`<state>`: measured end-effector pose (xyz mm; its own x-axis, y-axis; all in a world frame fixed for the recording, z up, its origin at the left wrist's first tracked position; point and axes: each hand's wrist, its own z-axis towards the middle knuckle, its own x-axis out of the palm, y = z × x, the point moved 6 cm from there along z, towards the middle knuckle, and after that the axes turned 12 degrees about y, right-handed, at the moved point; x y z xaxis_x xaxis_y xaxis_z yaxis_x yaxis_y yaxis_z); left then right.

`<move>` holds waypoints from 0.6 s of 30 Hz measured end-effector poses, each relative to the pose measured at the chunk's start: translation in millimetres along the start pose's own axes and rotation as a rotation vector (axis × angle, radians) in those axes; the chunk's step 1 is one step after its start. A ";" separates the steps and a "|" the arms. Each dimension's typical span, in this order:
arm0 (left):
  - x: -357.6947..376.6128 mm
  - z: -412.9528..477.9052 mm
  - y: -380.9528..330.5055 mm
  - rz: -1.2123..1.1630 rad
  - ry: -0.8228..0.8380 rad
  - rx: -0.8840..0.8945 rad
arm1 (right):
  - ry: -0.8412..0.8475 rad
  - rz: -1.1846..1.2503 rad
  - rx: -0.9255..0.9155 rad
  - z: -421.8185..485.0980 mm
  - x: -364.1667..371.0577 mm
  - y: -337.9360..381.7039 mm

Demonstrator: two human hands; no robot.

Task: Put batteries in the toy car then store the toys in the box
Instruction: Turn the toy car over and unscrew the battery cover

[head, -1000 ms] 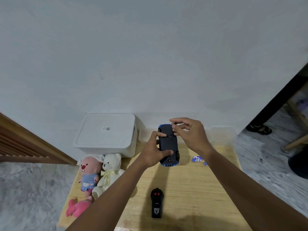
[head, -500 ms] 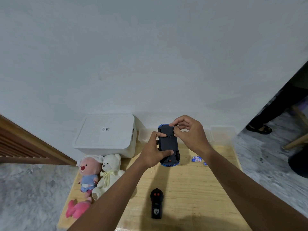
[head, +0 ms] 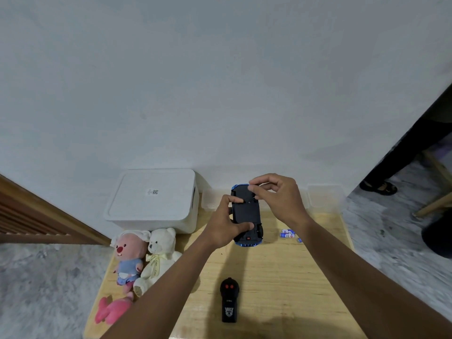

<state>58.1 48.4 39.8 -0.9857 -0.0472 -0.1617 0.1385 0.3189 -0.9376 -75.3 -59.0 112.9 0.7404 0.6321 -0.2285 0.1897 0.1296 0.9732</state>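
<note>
head view: the left hand (head: 223,228) grips the toy car (head: 245,211), thumb across the near part of the black underside and fingers curled round its left edge, and holds it belly-up above the wooden table (head: 281,277). the right hand (head: 278,199) sits at the far end of the car with its fingers curled, thumb and forefinger tips pressed together on the underside. it seems to be working the battery cover's catch, though the part it pinches is too small to make out.

the batteries (head: 287,234) lie on the table just below and to the right of the right wrist, untouched. the lidded white box (head: 151,199) stands to the left of the left hand. the pink plush (head: 129,253) and white bear (head: 159,250) sit under the left forearm's outer side, and the black remote (head: 229,300) lies between the two forearms, nearer the person.

judged from this, the step in hand is opening the battery compartment. next, the cover must come free while the left hand keeps the car steady. then the right hand must drop to the batteries beside it and pick one up.
</note>
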 end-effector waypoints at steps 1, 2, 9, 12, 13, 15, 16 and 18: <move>0.0 -0.1 -0.4 0.002 0.002 0.001 | 0.009 0.002 -0.003 0.2 0.4 0.3; 0.2 -0.4 -0.7 0.004 0.004 0.003 | 0.016 -0.009 -0.013 0.0 0.9 1.1; 0.1 0.1 -2.1 -0.003 0.006 0.013 | 0.007 0.015 0.007 -1.4 1.6 0.8; -1.0 0.6 -0.3 -0.009 0.004 0.013 | 0.027 0.025 -0.002 0.4 2.2 -0.2; -1.0 0.6 0.3 -0.012 0.003 0.012 | 0.038 0.004 -0.010 0.6 2.7 -0.6; -0.7 0.6 1.2 -0.019 0.003 0.014 | 0.042 -0.008 -0.010 0.9 2.6 -1.4; -0.6 0.7 1.7 -0.018 0.003 0.015 | 0.033 0.007 -0.009 0.8 1.7 -0.6; -0.3 0.3 2.5 -0.007 0.006 0.014 | -0.021 0.046 -0.033 0.4 -3.8 6.3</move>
<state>58.8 48.9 37.4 -0.9872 -0.0437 -0.1531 0.1327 0.3055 -0.9429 -76.7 -60.9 119.9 0.7611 0.6221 -0.1838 0.1343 0.1260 0.9829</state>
